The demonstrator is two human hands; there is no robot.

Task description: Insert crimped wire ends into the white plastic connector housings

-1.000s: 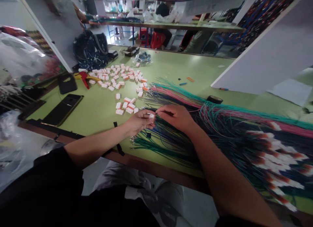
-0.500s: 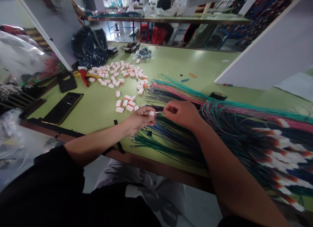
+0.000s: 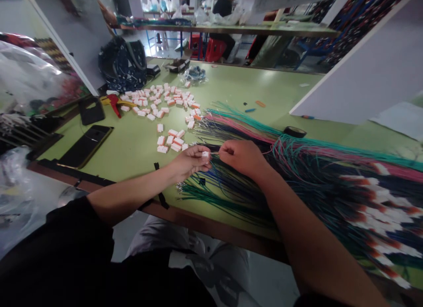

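Note:
My left hand [image 3: 192,161] pinches a small white connector housing [image 3: 205,155] between thumb and fingers. Close on its right, my right hand [image 3: 243,155] is closed on a thin wire [image 3: 215,153] whose end points at the housing; whether the tip is inside it is too small to tell. Beneath both hands lie bundles of loose wires, with dark green ones [image 3: 211,199] nearest me and pink ones [image 3: 231,124] and teal ones [image 3: 244,116] beyond. Loose white-and-orange connector housings [image 3: 173,139] lie scattered left of the wire ends.
A phone [image 3: 84,148], a black case [image 3: 91,110] and red-yellow pliers [image 3: 114,103] lie at left. Black tape [image 3: 295,131] rests on the wires. Wires with housings fitted [image 3: 380,210] are heaped at right. A white panel [image 3: 360,64] stands at the right; a person [image 3: 223,7] sits beyond.
My right hand has shifted slightly left toward the housing, and the visible stretch of wire between the hands is shorter. My left hand stays nearly in place.

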